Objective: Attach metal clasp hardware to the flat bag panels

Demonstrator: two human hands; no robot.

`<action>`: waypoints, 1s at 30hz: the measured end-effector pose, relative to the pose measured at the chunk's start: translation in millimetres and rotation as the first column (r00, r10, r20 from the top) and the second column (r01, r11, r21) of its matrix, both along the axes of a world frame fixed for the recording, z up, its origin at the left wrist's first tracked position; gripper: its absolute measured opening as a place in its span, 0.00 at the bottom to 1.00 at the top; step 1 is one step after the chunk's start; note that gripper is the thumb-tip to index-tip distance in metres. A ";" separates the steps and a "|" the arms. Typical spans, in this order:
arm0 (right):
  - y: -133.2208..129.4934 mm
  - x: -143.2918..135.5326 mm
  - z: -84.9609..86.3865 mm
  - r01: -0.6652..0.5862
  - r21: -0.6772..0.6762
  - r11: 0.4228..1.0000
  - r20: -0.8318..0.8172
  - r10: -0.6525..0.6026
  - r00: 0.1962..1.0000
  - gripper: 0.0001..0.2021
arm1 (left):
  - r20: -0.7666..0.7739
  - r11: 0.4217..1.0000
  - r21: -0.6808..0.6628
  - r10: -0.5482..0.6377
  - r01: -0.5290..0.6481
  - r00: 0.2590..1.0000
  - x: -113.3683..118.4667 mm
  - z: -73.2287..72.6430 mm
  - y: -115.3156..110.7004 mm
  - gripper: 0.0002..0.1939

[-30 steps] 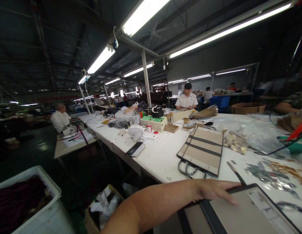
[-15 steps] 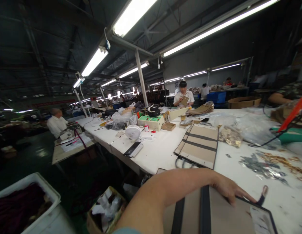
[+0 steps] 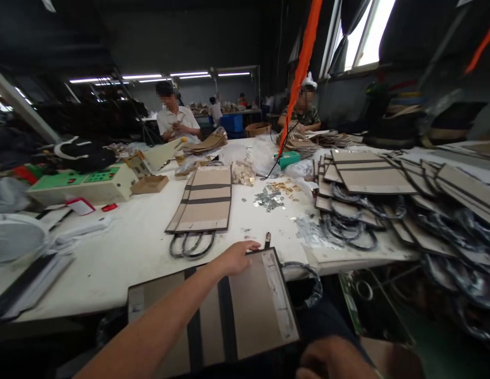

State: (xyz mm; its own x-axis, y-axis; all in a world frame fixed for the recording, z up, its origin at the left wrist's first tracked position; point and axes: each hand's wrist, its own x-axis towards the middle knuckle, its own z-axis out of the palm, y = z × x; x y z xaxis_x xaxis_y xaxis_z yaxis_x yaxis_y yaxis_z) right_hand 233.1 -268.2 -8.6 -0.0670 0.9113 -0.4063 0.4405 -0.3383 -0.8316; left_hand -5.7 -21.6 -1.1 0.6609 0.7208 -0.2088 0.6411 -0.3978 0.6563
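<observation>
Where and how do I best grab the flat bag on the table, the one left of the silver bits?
Probably by both looped handles together, from the near side: they stick out past the near edge of the bag over bare table. The body lies flat, so its edges likely give fingers less to hook.

Left hand (image 3: 236, 258), forearm (image 3: 166, 310) bare — dark trousers (image 3: 330, 318)

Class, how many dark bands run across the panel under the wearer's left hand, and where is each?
2. On the panel, the left band passes beneath the left forearm; the right band runs just below the left hand. The arm hides part of the panel.
</observation>
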 end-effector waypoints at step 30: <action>151.2 -18.8 -0.1 -0.323 0.368 0.872 0.648 0.008 0.762 0.18 | 0.143 0.784 0.559 0.230 -0.271 0.963 20.0 -41.0 -85.9 0.23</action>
State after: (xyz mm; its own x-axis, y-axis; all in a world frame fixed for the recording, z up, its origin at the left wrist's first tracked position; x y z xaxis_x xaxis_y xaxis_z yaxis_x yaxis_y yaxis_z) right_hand 214.3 -117.0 -8.7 -0.1167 0.9929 0.0215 0.9120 0.1157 -0.3936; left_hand 14.3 -107.4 -42.0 0.4377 0.8375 0.3271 0.7354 -0.5428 0.4056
